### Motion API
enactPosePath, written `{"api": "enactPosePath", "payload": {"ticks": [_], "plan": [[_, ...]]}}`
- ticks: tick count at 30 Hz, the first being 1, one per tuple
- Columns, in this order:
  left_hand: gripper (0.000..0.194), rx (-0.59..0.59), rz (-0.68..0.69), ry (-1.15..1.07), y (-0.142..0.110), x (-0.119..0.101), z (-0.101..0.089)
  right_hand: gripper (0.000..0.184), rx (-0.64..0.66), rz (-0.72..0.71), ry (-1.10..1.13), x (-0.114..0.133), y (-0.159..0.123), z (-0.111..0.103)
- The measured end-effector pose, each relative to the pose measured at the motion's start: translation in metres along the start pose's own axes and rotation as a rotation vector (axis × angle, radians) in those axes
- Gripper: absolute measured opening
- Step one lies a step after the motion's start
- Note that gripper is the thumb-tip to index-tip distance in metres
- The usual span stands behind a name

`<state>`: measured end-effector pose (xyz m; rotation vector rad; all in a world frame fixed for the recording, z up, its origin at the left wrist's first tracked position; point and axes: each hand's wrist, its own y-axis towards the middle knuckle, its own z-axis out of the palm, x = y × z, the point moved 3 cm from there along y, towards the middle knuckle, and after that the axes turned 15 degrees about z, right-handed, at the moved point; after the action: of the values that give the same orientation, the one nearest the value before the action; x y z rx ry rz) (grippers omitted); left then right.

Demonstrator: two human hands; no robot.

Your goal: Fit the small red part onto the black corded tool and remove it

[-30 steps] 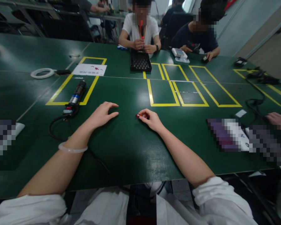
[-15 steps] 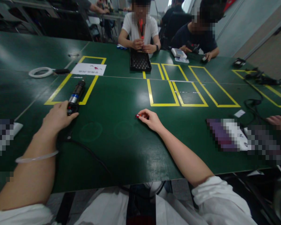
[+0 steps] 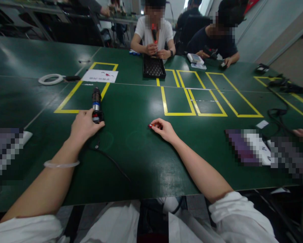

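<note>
My left hand (image 3: 87,125) is closed around the rear of what looks like a corded electric drill (image 3: 97,103), with a black nose, a blue ring and a silver band. Its nose points away from me, and a black cord (image 3: 113,162) runs from below the hand toward the table's front edge. To the right, my right hand (image 3: 165,130) rests by the green tabletop (image 3: 131,101), fingers pinched on a small red-and-black piece (image 3: 150,126). Most of that piece is hidden by the fingers, so its kind is unclear.
Yellow tape frames (image 3: 179,114) mark the table. A paper sheet (image 3: 101,76) and a white cable coil (image 3: 50,79) lie back left. Across the table, a person works over a black tray (image 3: 154,69). Dark cables (image 3: 280,84) lie far right.
My left hand has moved right with the drill, whose nose has swung to point more straight ahead. My right hand keeps nearly the same place and grip.
</note>
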<state>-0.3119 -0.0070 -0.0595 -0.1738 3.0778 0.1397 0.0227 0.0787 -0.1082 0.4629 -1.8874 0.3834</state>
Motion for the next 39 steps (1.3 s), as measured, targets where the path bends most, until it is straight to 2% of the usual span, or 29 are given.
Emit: {"api": "enactPosePath", "payload": {"ticks": [8,14,20,25,33,39], "plan": [[0.071,-0.064,0.18,-0.046,-0.002,-0.076,0.007,0.022,-0.011,-0.01,0.035,0.002,-0.001,0.0],[0.068,-0.082,0.312,-0.063,-0.004,-0.139,0.011,0.014,-0.057,-0.094,-0.048,0.0,-0.001,-0.001],[0.065,-0.09,0.418,-0.077,-0.005,-0.181,0.016,0.009,-0.089,-0.154,-0.083,0.001,-0.002,-0.002],[0.063,-0.099,0.44,-0.107,-0.007,-0.193,0.019,0.006,-0.106,-0.171,-0.16,0.002,-0.003,-0.003],[0.064,-0.097,0.427,-0.114,-0.009,-0.192,0.019,0.011,-0.096,-0.091,-0.083,-0.003,0.0,-0.003],[0.064,-0.109,0.422,-0.114,-0.01,-0.192,0.02,0.009,-0.108,-0.134,-0.096,-0.001,-0.001,-0.005]]}}
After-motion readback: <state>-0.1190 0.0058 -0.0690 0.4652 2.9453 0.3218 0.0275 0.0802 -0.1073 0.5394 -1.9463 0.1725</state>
